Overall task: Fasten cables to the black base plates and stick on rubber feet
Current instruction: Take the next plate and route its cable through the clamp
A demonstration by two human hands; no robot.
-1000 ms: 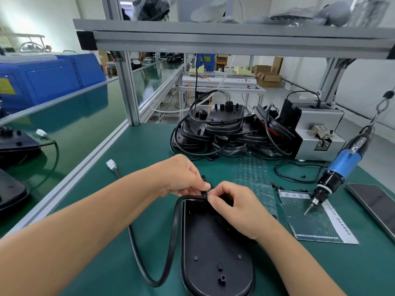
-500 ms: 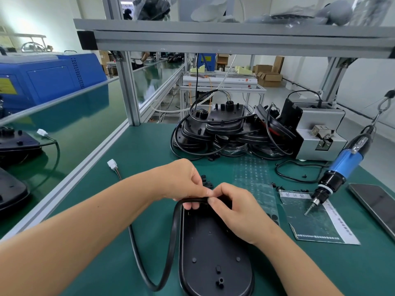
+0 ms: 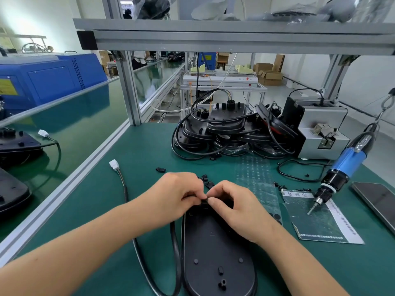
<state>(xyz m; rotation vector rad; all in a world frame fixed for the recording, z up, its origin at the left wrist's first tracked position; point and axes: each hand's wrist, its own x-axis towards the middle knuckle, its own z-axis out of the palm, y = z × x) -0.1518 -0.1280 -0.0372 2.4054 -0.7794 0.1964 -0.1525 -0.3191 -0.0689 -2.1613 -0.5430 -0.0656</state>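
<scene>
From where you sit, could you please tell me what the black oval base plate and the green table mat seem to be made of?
Black oval base plate: probably moulded plastic, matte, with raised pegs and bosses formed in it. Green table mat: likely rubber or vinyl, smooth with a soft sheen, lying flat.

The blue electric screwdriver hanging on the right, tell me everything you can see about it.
The blue electric screwdriver has a glossy blue plastic body, a black collar with a white ring below it, and a thin metal bit at the bottom. It hangs tilted from a metal hook at its upper end, top leaning right, bit pointing down and left. The bit tip sits on or just above a dark printed paper sheet on the green table mat; which one is unclear. Neither hand touches it.
</scene>
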